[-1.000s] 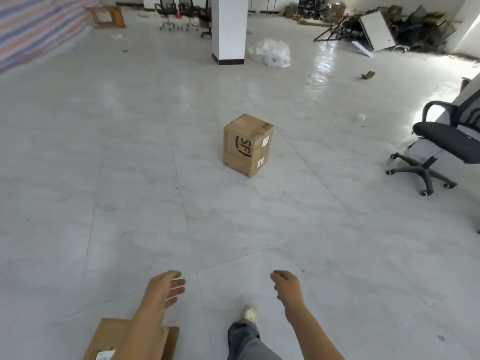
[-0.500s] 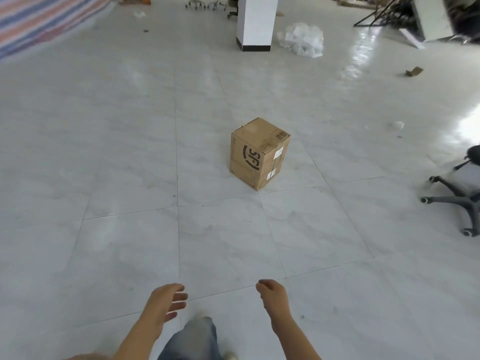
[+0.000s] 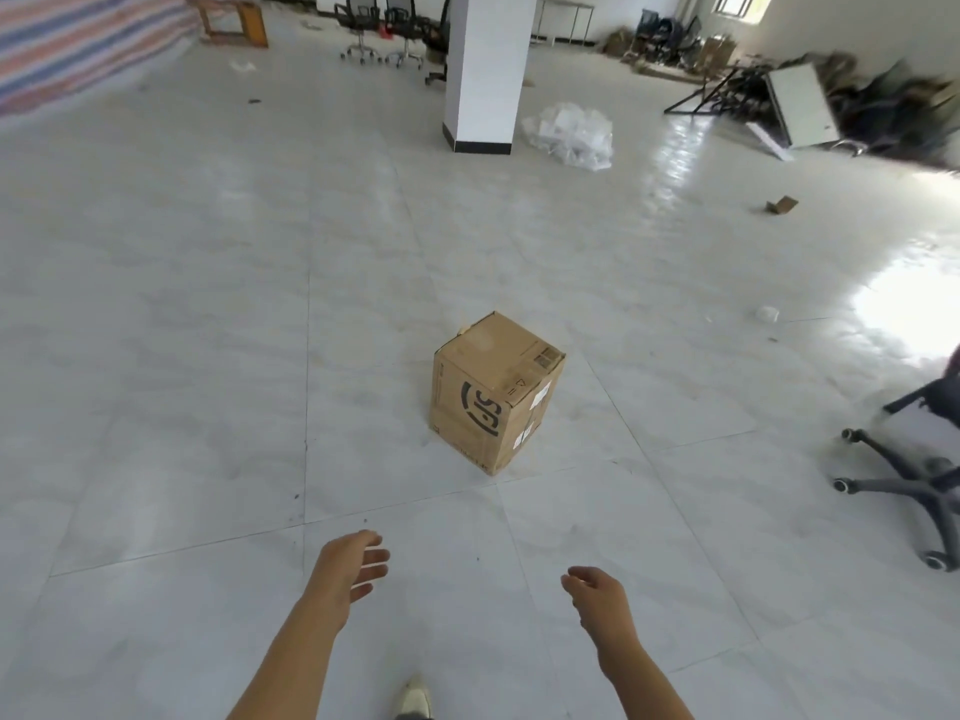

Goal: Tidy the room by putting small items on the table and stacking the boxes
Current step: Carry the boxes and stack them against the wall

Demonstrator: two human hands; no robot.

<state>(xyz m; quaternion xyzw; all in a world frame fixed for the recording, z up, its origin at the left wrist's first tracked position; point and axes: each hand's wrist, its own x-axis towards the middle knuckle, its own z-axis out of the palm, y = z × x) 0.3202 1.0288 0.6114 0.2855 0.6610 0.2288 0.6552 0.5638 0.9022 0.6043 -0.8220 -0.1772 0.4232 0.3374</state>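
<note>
While both bare forearms reach forward from the bottom edge of the frame, neither hand holds anything. The left hand [image 3: 350, 566] sits lower centre-left, its forearm slanting up from the bottom edge, fingers loosely spread and pointing toward the right, thumb side uppermost. The right hand [image 3: 597, 595] sits lower centre-right, its forearm angling up and to the left, back of the hand toward the camera, fingers gently curled inward and empty. The two hands are well apart, with bare floor tiles [image 3: 208, 356] between them. The cardboard box [image 3: 496, 392] stands upright on the floor at the centre of the frame, one corner turned toward the camera, a black logo on its left face and small labels on its right face; it lies above both hands and apart from them. A shoe tip [image 3: 414, 696] shows at the bottom edge between the forearms. A white pillar [image 3: 485, 70] rises at upper centre, a crumpled plastic heap [image 3: 571, 129] just right of its base, and an office chair base [image 3: 914, 475] sits at the right edge.
</note>
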